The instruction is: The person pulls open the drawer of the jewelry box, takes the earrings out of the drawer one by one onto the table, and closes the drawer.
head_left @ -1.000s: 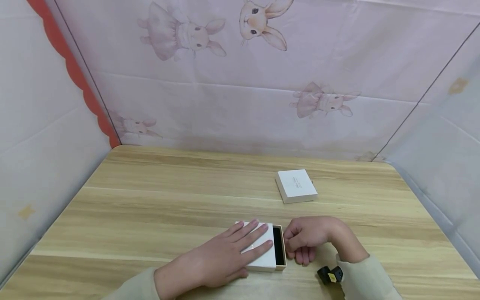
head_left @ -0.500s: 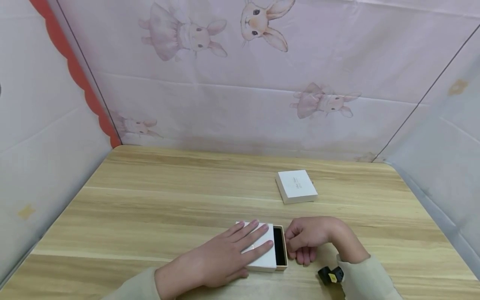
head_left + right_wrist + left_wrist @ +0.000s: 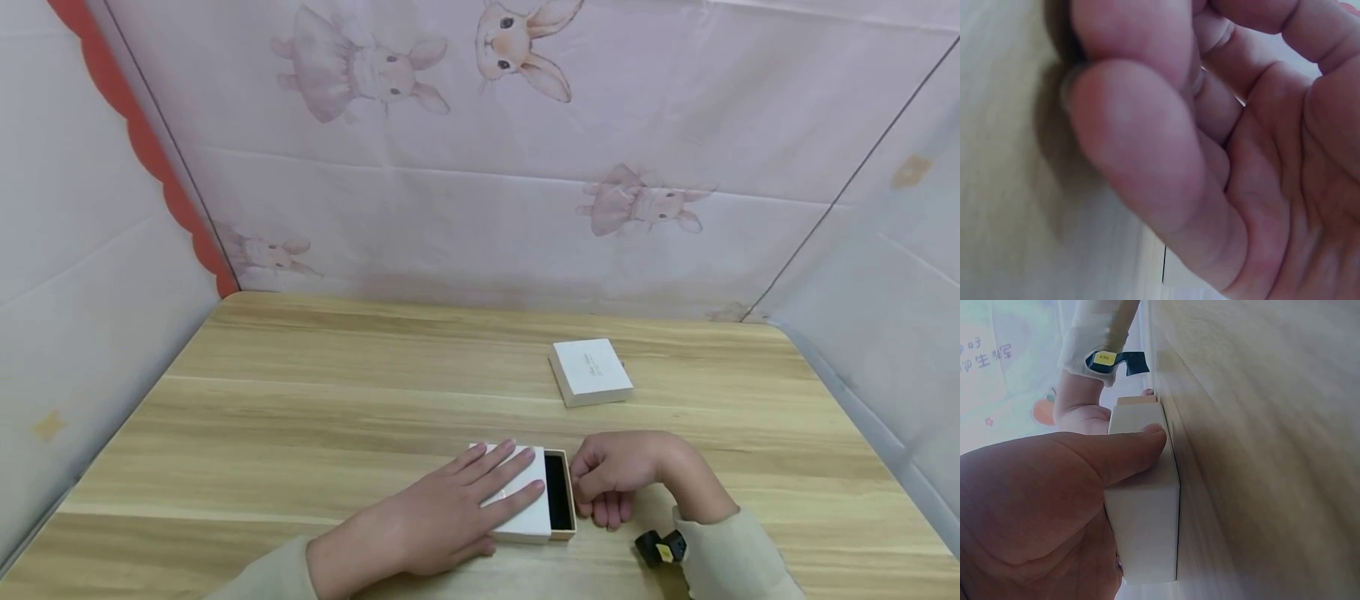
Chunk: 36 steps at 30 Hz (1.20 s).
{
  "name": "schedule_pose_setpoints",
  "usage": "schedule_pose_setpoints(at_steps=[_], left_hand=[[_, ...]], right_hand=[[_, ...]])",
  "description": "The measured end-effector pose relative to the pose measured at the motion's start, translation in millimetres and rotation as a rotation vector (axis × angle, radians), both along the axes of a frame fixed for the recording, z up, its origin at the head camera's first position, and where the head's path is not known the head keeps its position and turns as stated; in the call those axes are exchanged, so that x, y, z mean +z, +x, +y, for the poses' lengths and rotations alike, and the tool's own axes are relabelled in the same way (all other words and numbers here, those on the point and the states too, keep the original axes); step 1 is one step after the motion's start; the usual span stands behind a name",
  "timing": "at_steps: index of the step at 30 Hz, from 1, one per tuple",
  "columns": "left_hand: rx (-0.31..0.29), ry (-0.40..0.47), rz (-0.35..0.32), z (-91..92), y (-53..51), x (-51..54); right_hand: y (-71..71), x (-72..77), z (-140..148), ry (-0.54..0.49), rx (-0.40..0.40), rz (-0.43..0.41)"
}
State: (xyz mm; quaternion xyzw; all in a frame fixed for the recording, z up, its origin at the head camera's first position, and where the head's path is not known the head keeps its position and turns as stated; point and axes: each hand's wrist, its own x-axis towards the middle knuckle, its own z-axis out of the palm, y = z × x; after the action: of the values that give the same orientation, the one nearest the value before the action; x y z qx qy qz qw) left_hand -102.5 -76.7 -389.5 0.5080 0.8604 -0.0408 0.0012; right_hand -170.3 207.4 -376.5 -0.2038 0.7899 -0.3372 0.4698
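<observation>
A small white drawer box (image 3: 525, 518) lies on the wooden table, its inner tray (image 3: 560, 496) partly out to the right and showing a black inside. My left hand (image 3: 450, 512) rests over the white sleeve with straight, spread fingers. In the left wrist view its thumb (image 3: 1132, 453) lies along the side of the box. At the tray's right end is my right hand (image 3: 618, 471), fingers curled and thumb close to the index finger, pinching at the tray's outer edge. The exact contact is hidden by the fingers; the right wrist view shows the curled fingers (image 3: 1141, 144) close up.
A second white box (image 3: 592, 371) with small print on top lies farther back on the wooden table (image 3: 300, 417). A black strap piece with a yellow label (image 3: 662, 550) is at the right wrist. Fabric walls with rabbit pictures (image 3: 450, 217) enclose the table.
The inner tray has slid out slightly to the right, with the right hand at its edge moving very little. My left hand stays in place on the sleeve.
</observation>
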Motion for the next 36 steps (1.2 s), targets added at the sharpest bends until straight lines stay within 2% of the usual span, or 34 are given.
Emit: schedule_pose_setpoints(at_steps=[5,21,36], left_hand=[[0.004,0.003,-0.012,0.2,0.1,-0.7],[0.003,0.017,0.012,-1.9,0.7,-2.0],[-0.010,0.017,0.010,-1.0,-0.6,-3.8]], right_hand=[[-0.1,0.0,0.8,0.001,-0.004,-0.003],[-2.7,-0.9,2.1,0.005,0.014,0.011],[-5.7,-1.8,5.9,0.017,0.016,-0.022]])
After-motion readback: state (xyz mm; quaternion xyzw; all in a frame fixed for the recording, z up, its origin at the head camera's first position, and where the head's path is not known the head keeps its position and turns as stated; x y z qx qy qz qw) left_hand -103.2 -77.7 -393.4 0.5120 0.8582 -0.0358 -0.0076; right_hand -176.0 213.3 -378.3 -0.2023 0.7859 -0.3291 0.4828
